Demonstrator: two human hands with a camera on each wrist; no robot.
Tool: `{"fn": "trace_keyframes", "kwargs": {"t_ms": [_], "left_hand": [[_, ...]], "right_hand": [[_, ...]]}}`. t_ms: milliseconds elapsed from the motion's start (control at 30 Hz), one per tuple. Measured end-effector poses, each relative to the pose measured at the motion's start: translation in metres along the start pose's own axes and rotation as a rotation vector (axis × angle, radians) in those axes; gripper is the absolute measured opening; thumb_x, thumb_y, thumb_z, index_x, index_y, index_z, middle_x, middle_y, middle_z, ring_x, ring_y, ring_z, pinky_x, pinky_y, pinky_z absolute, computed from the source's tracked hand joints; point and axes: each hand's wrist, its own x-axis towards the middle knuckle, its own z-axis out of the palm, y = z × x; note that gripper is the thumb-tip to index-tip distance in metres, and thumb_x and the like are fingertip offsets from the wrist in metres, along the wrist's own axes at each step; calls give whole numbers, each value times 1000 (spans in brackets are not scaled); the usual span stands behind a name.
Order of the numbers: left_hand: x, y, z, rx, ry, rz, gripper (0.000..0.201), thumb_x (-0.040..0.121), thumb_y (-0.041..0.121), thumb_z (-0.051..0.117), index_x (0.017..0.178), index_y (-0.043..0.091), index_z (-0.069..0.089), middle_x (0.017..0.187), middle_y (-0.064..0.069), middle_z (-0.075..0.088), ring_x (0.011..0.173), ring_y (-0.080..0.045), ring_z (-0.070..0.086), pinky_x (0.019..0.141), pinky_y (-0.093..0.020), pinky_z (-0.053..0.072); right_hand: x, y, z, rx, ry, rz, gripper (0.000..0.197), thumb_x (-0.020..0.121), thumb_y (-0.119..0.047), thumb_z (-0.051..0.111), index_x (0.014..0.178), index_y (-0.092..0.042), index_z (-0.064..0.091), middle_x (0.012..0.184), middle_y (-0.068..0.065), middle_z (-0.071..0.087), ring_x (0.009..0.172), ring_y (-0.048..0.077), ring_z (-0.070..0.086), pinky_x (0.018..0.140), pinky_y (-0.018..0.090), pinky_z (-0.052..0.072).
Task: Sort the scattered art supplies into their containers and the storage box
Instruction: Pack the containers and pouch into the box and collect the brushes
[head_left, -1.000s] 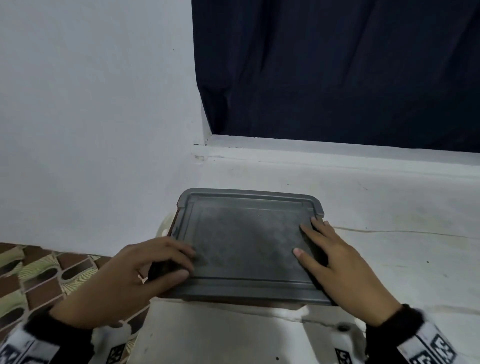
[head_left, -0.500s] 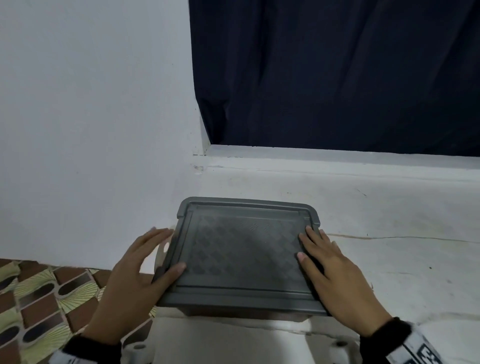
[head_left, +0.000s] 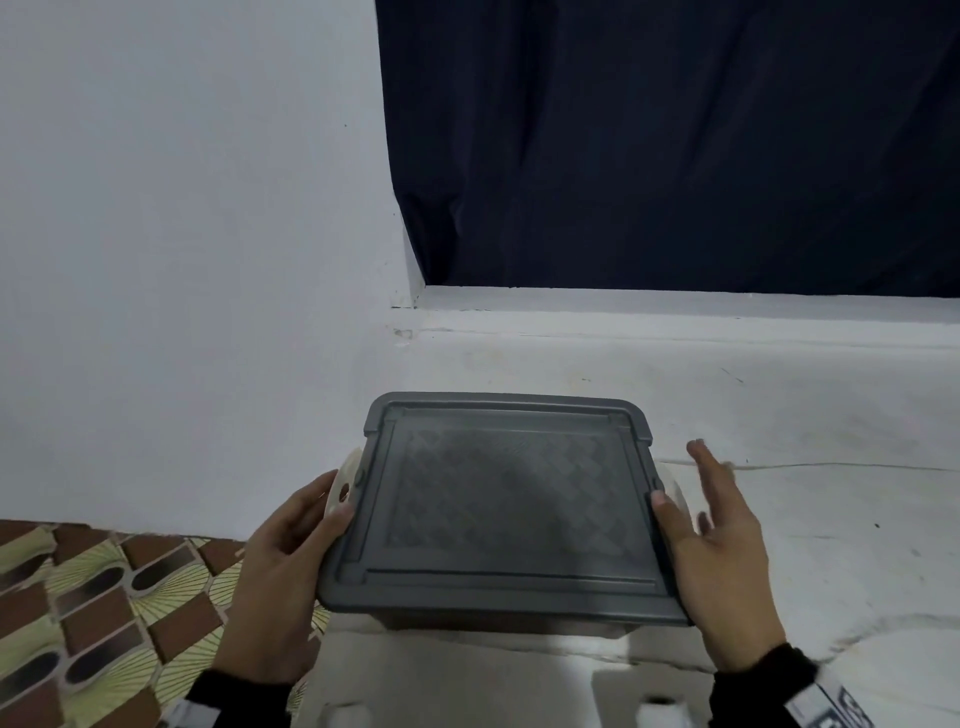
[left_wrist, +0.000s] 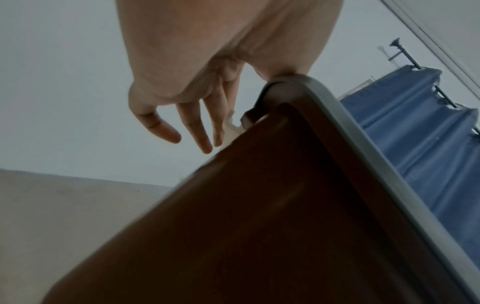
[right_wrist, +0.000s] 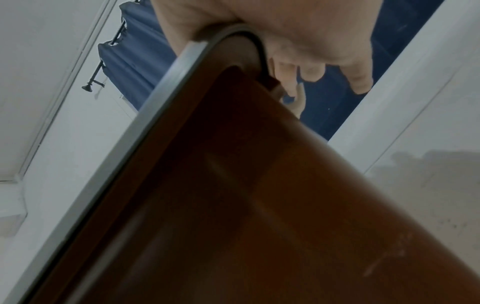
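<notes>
The storage box (head_left: 504, 509) has a grey patterned lid on a brown body and sits on the white surface close in front of me. My left hand (head_left: 327, 501) is at its left side, thumb on the lid's edge, fingers nearly straight along the white latch (head_left: 347, 480). In the left wrist view those fingers (left_wrist: 200, 133) hang loosely beside the latch (left_wrist: 230, 129). My right hand (head_left: 680, 483) is at the right side: thumb on the lid's rim, fingers spread out and blurred, off the lid. The right wrist view shows the hand (right_wrist: 311, 67) over the lid's corner (right_wrist: 155, 98).
A white wall (head_left: 182, 260) rises at the left and a dark blue curtain (head_left: 675, 145) hangs behind a raised sill. The white surface (head_left: 779, 519) runs on to the right. A brown and green patterned floor (head_left: 78, 623) lies at the lower left.
Both hands have slid off the top of the lid to the box's sides. The left went to the left latch; the right hand's fingers lifted and spread outward.
</notes>
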Motion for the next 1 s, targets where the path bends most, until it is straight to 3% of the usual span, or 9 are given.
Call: {"fn": "trace_keyframes", "kwargs": {"t_ms": [133, 300, 400, 500, 633, 733, 833, 900, 1000], "left_hand": [[1, 1, 0, 36, -19, 28, 34, 94, 8, 60, 126, 18, 66, 112, 0, 76, 102, -17, 73, 71, -24, 61], [5, 4, -4, 62, -77, 48, 41, 87, 11, 64, 128, 16, 67, 120, 3, 73, 114, -14, 68, 88, -26, 57], [8, 5, -5, 135, -100, 98, 49, 82, 16, 68, 130, 16, 65, 127, 9, 69, 122, -8, 61, 100, -28, 49], [9, 5, -7, 362, -154, 198, 45, 96, 1, 57, 134, 26, 61, 134, 20, 61, 130, 2, 52, 103, -14, 42], [11, 10, -10, 588, -260, 252, 51, 99, 3, 53, 137, 37, 53, 139, 35, 49, 131, 14, 42, 95, -1, 40], [12, 14, -8, 673, -341, 267, 52, 97, 13, 57, 142, 36, 47, 144, 39, 39, 137, 15, 32, 107, -9, 36], [9, 15, -3, 704, -344, 273, 57, 90, 32, 56, 146, 35, 44, 151, 35, 34, 141, 13, 27, 116, -16, 28], [8, 15, -1, 706, -346, 275, 56, 90, 35, 54, 146, 34, 44, 152, 36, 32, 142, 12, 25, 118, -18, 26], [8, 15, -1, 736, -328, 271, 54, 92, 40, 52, 145, 37, 45, 152, 35, 33, 143, 11, 26, 120, -29, 27]], "right_hand": [[4, 1, -2, 8, -41, 153, 57, 96, -32, 60, 148, -32, 37, 146, -7, 47, 137, 16, 42, 116, 43, 34], [6, 14, -3, 195, -128, 318, 59, 83, -55, 69, 133, -25, 58, 126, -6, 67, 120, 19, 61, 109, 47, 42], [5, 3, -10, 274, -205, 260, 31, 94, -27, 62, 125, -22, 66, 117, 0, 72, 111, 21, 67, 106, 46, 45], [6, -7, -13, 183, -221, 129, 31, 96, -15, 60, 124, -25, 67, 116, -7, 72, 111, 14, 67, 104, 40, 49], [12, 0, -12, -180, -172, -54, 39, 97, -19, 58, 136, -26, 59, 124, -17, 66, 114, -1, 61, 101, 32, 50], [15, 0, -12, -304, -135, -102, 43, 95, -17, 62, 137, -21, 58, 125, -10, 66, 111, 2, 63, 95, 24, 50], [13, -8, -9, -474, -147, -151, 44, 96, -18, 59, 140, -22, 54, 98, 11, 74, 96, 23, 68, 82, 24, 50], [10, -17, -7, -577, -198, -194, 44, 98, -26, 55, 142, -21, 51, 77, 1, 69, 79, 14, 65, 71, 17, 44], [3, -29, 0, -694, -295, -183, 61, 97, -53, 36, 148, -20, 39, 121, 1, 63, 107, 21, 61, 82, 26, 45]]}}
